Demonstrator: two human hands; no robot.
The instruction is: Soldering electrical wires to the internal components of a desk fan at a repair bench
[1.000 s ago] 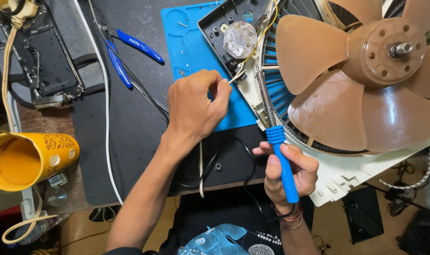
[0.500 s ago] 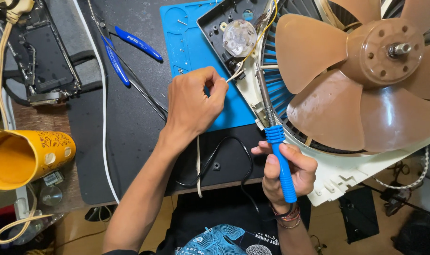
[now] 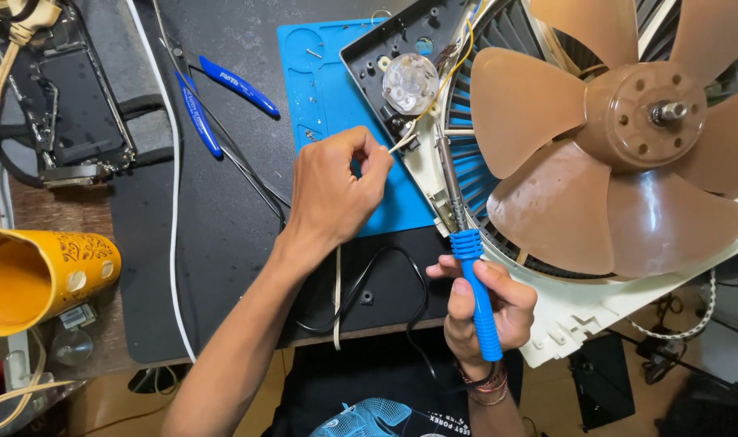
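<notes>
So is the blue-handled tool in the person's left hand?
No, the right hand grips the blue-handled tool, while the left hand pinches a thin pale wire by the fan.

A blue-handled soldering iron with a ribbed plastic grip (image 3: 476,301) stands nearly upright in the frame, its slim metal shaft reaching up along the edge of the fan housing, the tip near the black panel's lower corner. A thin pale strand of solder wire (image 3: 403,144) runs slantwise from the pinched fingertips up toward the wiring beneath a round, clear plastic knob (image 3: 410,83). That knob sits on a black plastic control panel (image 3: 393,48), tilted, lying partly over a blue mat and joined to the white fan body.
</notes>
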